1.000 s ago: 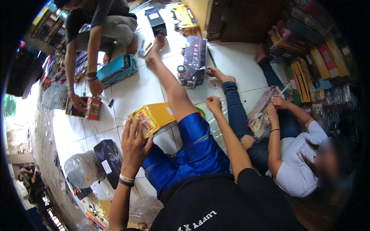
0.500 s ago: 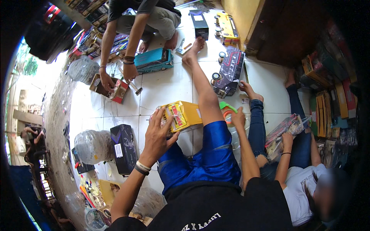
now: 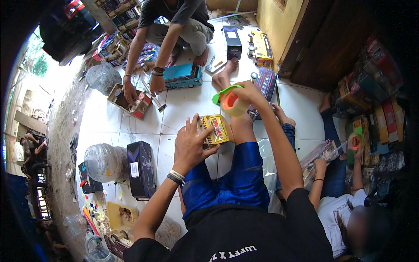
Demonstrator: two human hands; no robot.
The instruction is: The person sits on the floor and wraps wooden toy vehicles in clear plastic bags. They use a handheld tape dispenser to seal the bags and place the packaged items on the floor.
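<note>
A small yellow box (image 3: 221,133) with a printed end panel stands between my thighs, tilted toward me. My left hand (image 3: 192,146) lies over its left side, fingers spread and thumb across the printed panel, holding it steady. Above the box, to the right, my right hand (image 3: 249,93) grips a green tape dispenser (image 3: 223,94) carrying an orange-cored roll of tape. My right hand hides part of the dispenser. The dispenser is apart from the box.
A person opposite reaches into an open red box (image 3: 139,112) beside a hammer (image 3: 159,103) and a teal toy bus (image 3: 178,76). A black box (image 3: 140,170) and a clear plastic bundle (image 3: 104,162) stand left. Someone at right holds another tape dispenser (image 3: 355,140).
My right hand has lifted the tape dispenser from beside my right knee to above the box. The box has turned, its printed panel facing me more. The person at right has raised a tape dispenser.
</note>
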